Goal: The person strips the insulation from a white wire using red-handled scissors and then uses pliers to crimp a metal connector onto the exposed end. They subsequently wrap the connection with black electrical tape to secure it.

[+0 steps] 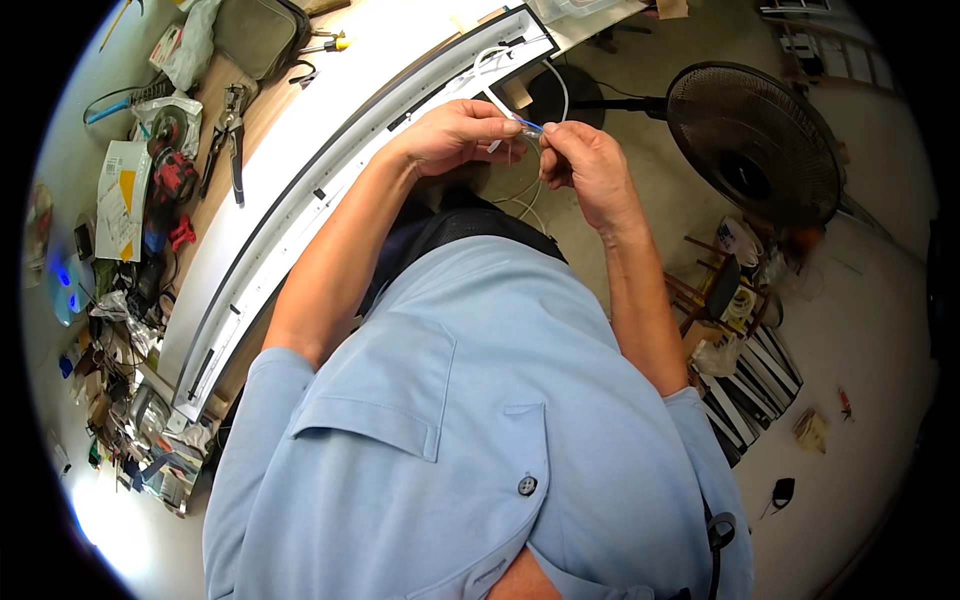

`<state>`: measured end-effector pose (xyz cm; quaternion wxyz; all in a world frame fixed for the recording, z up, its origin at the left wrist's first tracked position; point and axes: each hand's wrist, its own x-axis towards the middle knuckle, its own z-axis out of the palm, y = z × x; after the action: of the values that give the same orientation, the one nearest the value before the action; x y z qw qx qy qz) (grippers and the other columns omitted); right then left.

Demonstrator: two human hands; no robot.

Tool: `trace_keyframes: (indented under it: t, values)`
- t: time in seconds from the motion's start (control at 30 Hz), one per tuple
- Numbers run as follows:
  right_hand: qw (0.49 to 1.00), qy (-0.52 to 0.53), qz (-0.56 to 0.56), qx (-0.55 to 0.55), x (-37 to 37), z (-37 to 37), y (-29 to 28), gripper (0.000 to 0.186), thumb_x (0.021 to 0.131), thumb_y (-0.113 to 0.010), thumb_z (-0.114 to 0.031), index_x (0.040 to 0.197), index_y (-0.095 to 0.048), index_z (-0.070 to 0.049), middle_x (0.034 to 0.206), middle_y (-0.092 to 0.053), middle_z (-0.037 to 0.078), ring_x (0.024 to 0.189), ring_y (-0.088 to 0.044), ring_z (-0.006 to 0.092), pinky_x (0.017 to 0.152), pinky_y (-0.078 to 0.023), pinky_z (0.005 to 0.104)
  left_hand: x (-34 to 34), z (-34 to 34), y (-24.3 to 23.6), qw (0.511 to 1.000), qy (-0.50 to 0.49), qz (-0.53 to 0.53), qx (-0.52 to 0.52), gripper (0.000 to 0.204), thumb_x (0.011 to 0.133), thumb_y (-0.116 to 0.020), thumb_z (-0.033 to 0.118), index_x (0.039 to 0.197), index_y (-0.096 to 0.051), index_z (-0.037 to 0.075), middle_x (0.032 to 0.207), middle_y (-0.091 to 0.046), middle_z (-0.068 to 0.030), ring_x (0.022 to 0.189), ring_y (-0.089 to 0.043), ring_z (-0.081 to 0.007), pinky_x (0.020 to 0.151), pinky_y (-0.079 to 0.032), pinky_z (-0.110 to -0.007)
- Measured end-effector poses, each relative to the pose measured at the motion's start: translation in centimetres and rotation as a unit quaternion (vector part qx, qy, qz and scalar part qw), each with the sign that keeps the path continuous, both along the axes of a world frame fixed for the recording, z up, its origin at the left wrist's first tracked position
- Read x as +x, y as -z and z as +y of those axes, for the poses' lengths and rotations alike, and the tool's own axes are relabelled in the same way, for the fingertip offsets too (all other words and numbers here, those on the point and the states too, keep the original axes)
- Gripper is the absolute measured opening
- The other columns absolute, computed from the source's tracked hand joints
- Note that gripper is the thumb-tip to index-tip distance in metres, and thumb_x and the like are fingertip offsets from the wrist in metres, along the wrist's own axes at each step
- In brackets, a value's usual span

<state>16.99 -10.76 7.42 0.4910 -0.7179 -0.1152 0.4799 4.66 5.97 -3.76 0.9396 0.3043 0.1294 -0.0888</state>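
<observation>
In front of my waist, my left hand (455, 138) pinches the end of a white cable, thumb and fingers together. Between my two hands stretches a short blue wire (531, 125). The thumb and forefinger of my right hand (590, 170) close on its other end, with the remaining fingers curled. Thin, pale strands near the fingertips are too small to make out. The white cable (564, 88) loops up to the end of a long, narrow white light housing (340, 185) with black edges, which lies along the bench beside my left arm.
Cutting pliers (230, 140) lie on the wooden bench, left of the housing, near a red and black power tool (172, 170). A grey bag (258, 38) sits farther back. To the right stands a black fan (755, 145). Clutter fills the lower left; a wooden chair (715, 285) stands at right.
</observation>
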Motion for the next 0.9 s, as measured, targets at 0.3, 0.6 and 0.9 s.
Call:
trace_keyframes:
  t: [0.3, 0.6, 0.9]
  values:
    - [0.991, 0.027, -0.115, -0.058, 0.0, 0.0, -0.1, 0.033, 0.101, -0.066, -0.031, 0.094, -0.068, 0.001, 0.078, -0.069, 0.006, 0.07, -0.065, 0.0122, 0.061, -0.053, 0.0266, 1.1, 0.0, -2.6, 0.985, -0.023, 0.018, 0.17, 0.032, 0.095, -0.074, 0.037, 0.095, -0.075, 0.005, 0.086, -0.071, -0.0025, 0.083, -0.063, -0.0111, 0.08, -0.048, -0.025]
    - [0.991, 0.103, 0.08, 0.025, -1.1, 0.2, 0.8, 0.031, 0.106, -0.057, -0.031, 0.116, -0.059, -0.002, 0.096, -0.069, 0.008, 0.079, -0.066, 0.014, 0.068, -0.056, 0.027, 2.5, -0.8, -2.5, 0.952, -0.032, 0.019, 0.305, 0.035, 0.1, -0.069, 0.039, 0.103, -0.075, 0.005, 0.087, -0.066, 0.0039, 0.08, -0.054, -0.0053, 0.07, -0.041, -0.023]
    - [0.985, 0.139, 0.088, 0.056, 2.1, 0.0, 3.0, 0.021, 0.101, -0.066, -0.021, 0.102, -0.069, 0.0, 0.084, -0.065, 0.003, 0.071, -0.061, 0.0106, 0.064, -0.053, 0.0253, 2.2, -0.6, -3.1, 0.986, 0.009, 0.042, 0.16, 0.03, 0.104, -0.06, 0.035, 0.092, -0.062, 0.007, 0.091, -0.062, -0.0017, 0.089, -0.063, -0.0141, 0.089, -0.053, -0.032]
